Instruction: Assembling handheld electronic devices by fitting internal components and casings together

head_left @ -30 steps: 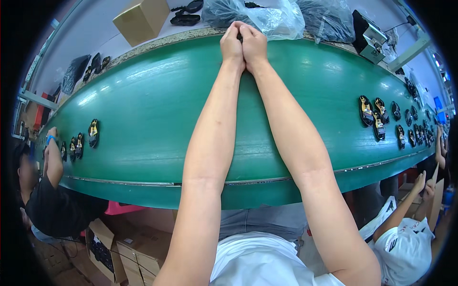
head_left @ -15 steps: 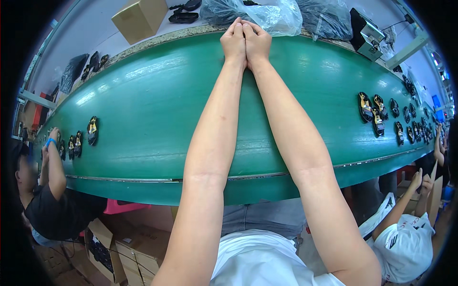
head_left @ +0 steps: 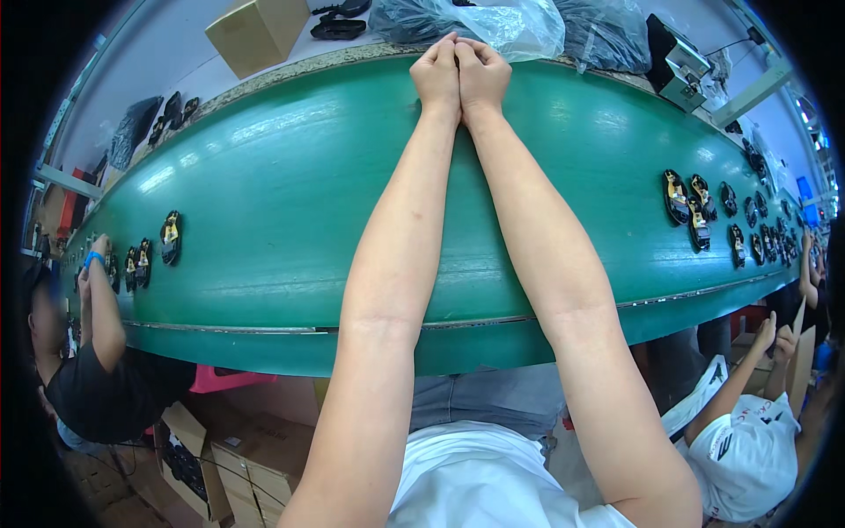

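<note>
Both my arms reach straight out over the green work belt [head_left: 264,211] to its far edge. My left hand [head_left: 435,77] and my right hand [head_left: 483,77] are side by side, wrists nearly touching. Their fingers are curled and closed, with the fingertips meeting at the top. Whatever may be between the fingers is hidden from this view. Just beyond the fingertips lies a clear plastic bag [head_left: 528,31], with a greyish bag [head_left: 409,19] of dark contents to its left.
Black sandal-shaped pieces with gold-coloured insides [head_left: 676,197] stand in groups at the right; another [head_left: 171,238] is at the left. A cardboard box [head_left: 258,37] and a metal device [head_left: 682,75] stand behind the belt. Co-workers sit at the left [head_left: 97,387] and right [head_left: 748,449].
My hands have shifted slightly to the right, and the right hand's fingers have spread a little from the left's. The plastic bag's edge has moved slightly. The belt pieces look almost unmoved.
</note>
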Demonstrator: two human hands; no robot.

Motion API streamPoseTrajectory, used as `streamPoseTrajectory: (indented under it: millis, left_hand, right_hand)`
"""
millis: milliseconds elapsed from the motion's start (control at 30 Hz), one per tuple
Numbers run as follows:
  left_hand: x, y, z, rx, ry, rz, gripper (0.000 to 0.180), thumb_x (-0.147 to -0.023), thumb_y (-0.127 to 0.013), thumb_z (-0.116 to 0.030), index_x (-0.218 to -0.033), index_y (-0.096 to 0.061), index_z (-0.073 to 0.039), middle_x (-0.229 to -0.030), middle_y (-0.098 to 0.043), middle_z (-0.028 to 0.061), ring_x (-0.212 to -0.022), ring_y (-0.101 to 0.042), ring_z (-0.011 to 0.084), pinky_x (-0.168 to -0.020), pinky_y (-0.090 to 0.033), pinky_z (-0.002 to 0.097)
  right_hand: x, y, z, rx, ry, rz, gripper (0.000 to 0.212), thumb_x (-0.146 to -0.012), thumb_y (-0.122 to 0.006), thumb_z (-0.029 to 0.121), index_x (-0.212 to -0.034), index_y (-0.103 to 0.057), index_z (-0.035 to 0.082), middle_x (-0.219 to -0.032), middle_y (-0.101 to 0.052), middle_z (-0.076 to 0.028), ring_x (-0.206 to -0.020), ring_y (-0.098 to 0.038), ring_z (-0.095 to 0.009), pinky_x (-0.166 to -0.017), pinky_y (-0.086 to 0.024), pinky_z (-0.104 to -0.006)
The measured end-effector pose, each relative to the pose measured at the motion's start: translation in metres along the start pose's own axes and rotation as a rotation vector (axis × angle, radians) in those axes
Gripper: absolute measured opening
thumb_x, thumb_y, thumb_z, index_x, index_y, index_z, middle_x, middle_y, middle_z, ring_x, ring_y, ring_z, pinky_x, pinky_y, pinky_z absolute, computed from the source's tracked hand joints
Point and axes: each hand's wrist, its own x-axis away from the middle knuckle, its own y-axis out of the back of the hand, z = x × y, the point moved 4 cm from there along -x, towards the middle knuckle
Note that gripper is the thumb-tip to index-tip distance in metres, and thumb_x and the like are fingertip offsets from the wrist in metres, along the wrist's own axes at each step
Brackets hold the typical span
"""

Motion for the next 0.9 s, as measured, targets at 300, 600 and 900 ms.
streamPoseTrajectory:
  millis: [300, 600, 900]
  left_hand:
    - [0.004, -0.008, 0.001, 0.054, 0.006, -0.02, 0.027, -0.096, -0.063, -0.015, -0.109, -0.075, 0.004, -0.101, -0.075, 0.0092, -0.087, -0.066, 0.0133, -0.078, -0.053, 0.0263]
    - [0.013, -0.014, -0.005, -0.017, -0.033, -0.023, 0.031, -0.098, -0.061, -0.022, -0.106, -0.075, 0.005, -0.101, -0.074, 0.0091, -0.088, -0.067, 0.0157, -0.08, -0.053, 0.0274]
    - [0.016, -0.001, -0.008, -0.242, -0.078, -0.021, 0.03, -0.095, -0.064, -0.026, -0.094, -0.079, 0.0, -0.083, -0.077, 0.008, -0.077, -0.068, 0.0137, -0.075, -0.053, 0.0301]
  right_hand:
    - [-0.002, 0.005, 0.002, -0.039, -0.013, -0.02, 0.023, -0.086, -0.073, 0.019, -0.093, -0.076, -0.003, -0.089, -0.075, -0.008, -0.077, -0.064, -0.011, -0.069, -0.052, -0.0261]
    - [-0.01, 0.014, 0.002, -0.095, 0.052, -0.026, 0.045, -0.094, -0.064, 0.042, -0.084, -0.076, 0.0, -0.084, -0.075, -0.011, -0.078, -0.067, -0.018, -0.074, -0.052, -0.0343]
    - [0.006, 0.021, 0.023, 0.174, 0.046, -0.043, 0.047, -0.089, -0.069, 0.047, -0.083, -0.076, 0.0, -0.081, -0.075, -0.013, -0.076, -0.072, -0.024, -0.077, -0.055, -0.0355]
